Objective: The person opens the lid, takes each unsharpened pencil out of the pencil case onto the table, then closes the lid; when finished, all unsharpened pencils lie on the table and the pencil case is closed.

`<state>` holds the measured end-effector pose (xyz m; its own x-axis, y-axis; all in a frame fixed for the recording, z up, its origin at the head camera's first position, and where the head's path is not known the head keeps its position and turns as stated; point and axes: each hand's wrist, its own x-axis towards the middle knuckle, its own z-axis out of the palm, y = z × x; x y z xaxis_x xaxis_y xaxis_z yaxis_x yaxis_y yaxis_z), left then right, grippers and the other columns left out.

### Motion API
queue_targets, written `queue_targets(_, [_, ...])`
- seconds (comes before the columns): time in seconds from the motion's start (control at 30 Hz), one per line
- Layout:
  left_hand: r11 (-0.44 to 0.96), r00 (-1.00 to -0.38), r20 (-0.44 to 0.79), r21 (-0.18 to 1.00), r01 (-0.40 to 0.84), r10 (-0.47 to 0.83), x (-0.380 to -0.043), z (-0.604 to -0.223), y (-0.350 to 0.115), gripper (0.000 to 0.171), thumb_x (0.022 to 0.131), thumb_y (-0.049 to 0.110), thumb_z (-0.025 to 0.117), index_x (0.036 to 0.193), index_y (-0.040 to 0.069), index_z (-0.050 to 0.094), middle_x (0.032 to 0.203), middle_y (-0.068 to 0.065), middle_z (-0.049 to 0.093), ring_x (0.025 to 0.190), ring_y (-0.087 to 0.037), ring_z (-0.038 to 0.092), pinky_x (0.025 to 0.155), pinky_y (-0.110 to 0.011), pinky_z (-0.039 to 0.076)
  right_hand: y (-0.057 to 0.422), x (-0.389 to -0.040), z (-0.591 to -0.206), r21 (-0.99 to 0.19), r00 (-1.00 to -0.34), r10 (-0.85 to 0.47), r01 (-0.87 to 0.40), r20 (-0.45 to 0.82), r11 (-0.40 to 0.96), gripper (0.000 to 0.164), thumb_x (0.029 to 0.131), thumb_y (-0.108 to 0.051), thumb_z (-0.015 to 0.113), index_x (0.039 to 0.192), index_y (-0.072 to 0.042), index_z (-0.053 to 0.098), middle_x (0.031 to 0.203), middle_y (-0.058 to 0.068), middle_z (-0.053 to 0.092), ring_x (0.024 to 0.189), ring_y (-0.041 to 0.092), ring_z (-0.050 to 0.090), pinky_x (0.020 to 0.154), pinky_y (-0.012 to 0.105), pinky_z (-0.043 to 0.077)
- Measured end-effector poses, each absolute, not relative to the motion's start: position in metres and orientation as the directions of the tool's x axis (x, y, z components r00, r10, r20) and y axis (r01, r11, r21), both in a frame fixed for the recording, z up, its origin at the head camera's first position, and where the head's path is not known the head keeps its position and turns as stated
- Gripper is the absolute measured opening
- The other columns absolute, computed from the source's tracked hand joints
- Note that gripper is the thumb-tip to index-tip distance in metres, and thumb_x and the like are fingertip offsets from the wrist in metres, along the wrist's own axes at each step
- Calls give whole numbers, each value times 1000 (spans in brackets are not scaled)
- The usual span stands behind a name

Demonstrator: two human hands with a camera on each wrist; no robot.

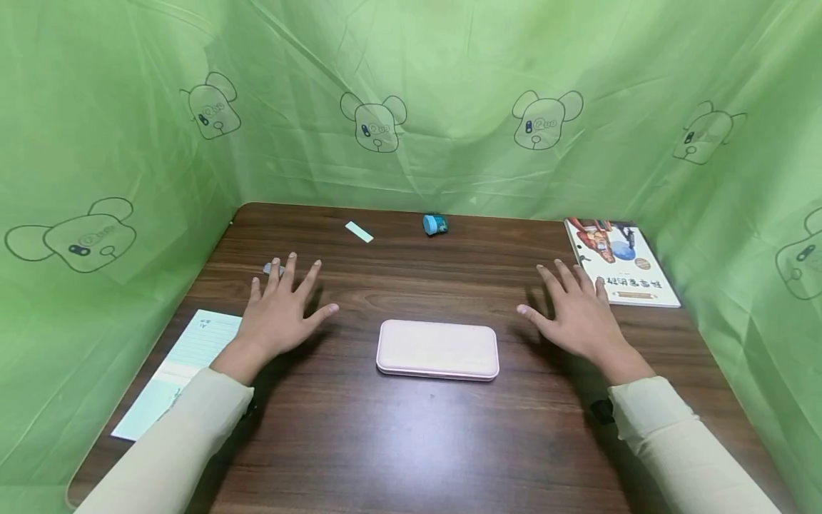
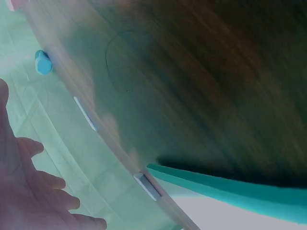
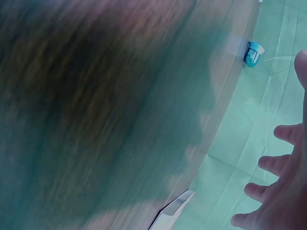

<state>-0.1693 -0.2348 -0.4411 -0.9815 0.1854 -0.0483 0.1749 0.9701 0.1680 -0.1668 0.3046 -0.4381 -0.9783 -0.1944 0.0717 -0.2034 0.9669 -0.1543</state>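
Observation:
My left hand hovers with fingers spread over the left side of the table, holding nothing. Close by it lie a lined notepad and a small pale piece, partly hidden behind its fingers. On the other side my right hand is likewise spread and holds nothing. Its little finger overlaps a picture-covered book in the head view. Between the hands a pale pink flat case rests closed on the table. The right wrist view shows the right hand's fingers apart over the table edge.
Toward the back of the brown wooden table lies a small blue container, tipped on its side. Left of it is a narrow pale strip. Green cloth printed with bear heads encloses the table at the back and sides.

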Motion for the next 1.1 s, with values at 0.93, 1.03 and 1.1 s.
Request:
queue_targets(0.93, [686,-685,-41,51,726,728,-123,-448,-92,92,98,46,80,175,17,37,159,-19,61,147,-40,57,114,-60,57,186,-110,-459,-69,-715,-695,-699,75,712,98,93,-49,80,171,-3,41,160,27,60,146,50,59,120,66,49])
queue_targets(1.03, [670,-669,-40,40,741,742,-126,-450,-91,93,97,47,81,174,18,38,157,-23,62,144,-42,58,109,-63,59,187,-111,-462,-7,-687,-719,-724,106,690,98,91,-51,79,169,-3,44,155,26,64,141,49,63,116,66,52])
queue_targets(1.1, [662,-661,-34,35,749,750,-127,-450,-91,91,97,48,82,172,19,40,157,-23,62,143,-43,58,107,-64,60,188,-112,-463,31,-669,-732,-735,128,678,96,90,-51,78,168,-4,47,151,25,66,137,47,65,113,65,55])
